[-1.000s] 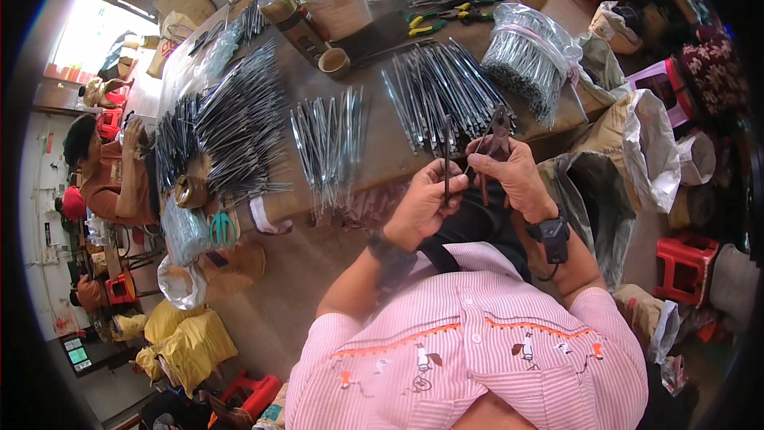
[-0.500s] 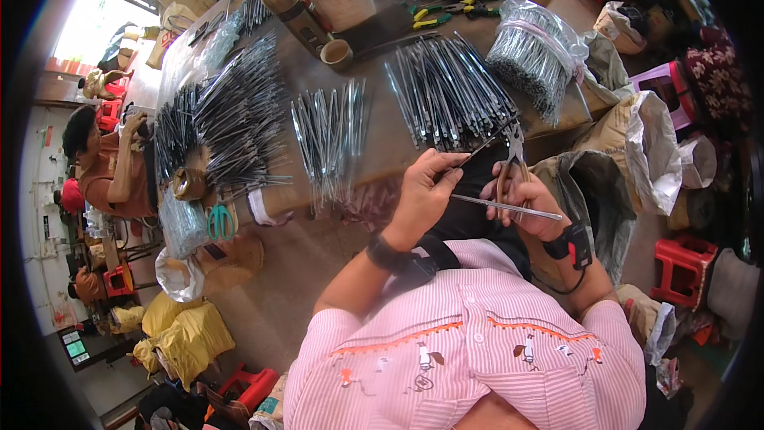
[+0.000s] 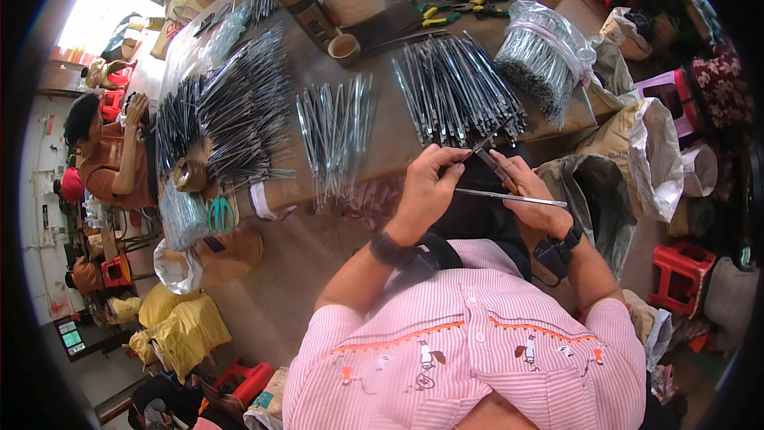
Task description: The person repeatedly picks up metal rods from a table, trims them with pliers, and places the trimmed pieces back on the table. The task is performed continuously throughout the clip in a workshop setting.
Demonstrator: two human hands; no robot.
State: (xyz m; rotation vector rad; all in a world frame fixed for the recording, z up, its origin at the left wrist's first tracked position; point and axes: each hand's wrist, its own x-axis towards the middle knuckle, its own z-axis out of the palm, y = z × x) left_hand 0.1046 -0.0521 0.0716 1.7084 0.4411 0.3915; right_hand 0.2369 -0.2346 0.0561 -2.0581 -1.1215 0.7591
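Co-worker (image 3: 111, 147) in a brown top shows at the left of the frame. Teal-handled scissors (image 3: 221, 215) lie below a broad pile of dark strips (image 3: 247, 107); right of these, a smaller pile of strips (image 3: 338, 131) spreads over the table (image 3: 386, 139). At centre, the left hand (image 3: 427, 191) pinches thumb and fingertips together on a dark strip (image 3: 488, 139) angled up to the right. From beside that pinch, a silvery strip (image 3: 484, 193) runs across the right hand (image 3: 536, 189), whose fingers are wrapped around pliers (image 3: 501, 169); whether both strips are one piece, I cannot tell. A plastic-wrapped bundle (image 3: 537, 72) lies at upper right.
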